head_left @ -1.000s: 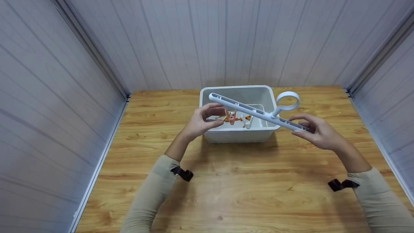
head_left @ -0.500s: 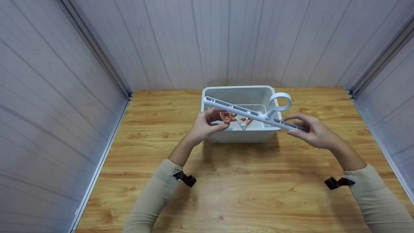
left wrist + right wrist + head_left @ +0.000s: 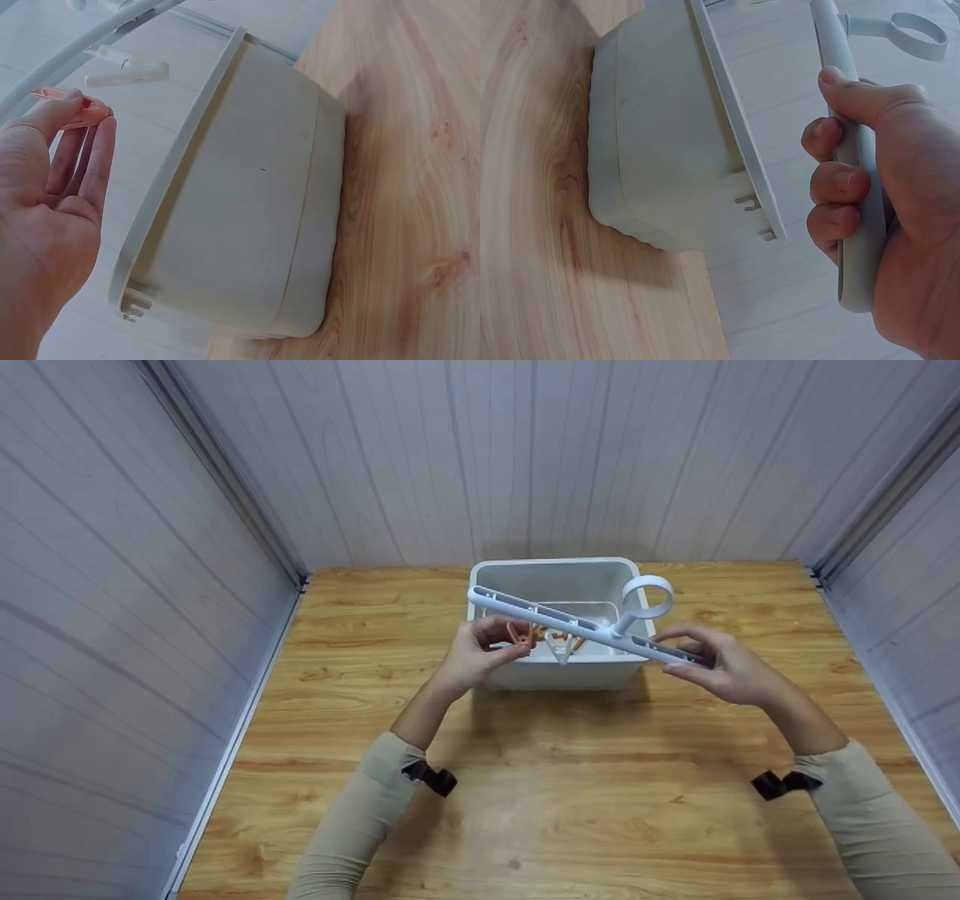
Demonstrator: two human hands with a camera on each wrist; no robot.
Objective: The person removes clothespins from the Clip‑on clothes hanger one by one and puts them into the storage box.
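Holding the white hanger bar [image 3: 577,624] steady, the right hand [image 3: 720,664] gripped its end so the left hand [image 3: 469,656] could pinch the orange clip [image 3: 519,631] just above its fingers.

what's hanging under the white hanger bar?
Under the white plastic hanger bar with a ring handle hang an orange peg, pinched by the left hand, and a clear whitish peg. Any further pegs are hidden by the bar and the white plastic bin.

My left hand [image 3: 472,649] and right hand [image 3: 724,664] are bare; beige long sleeves [image 3: 352,817], black wrist straps [image 3: 429,776].
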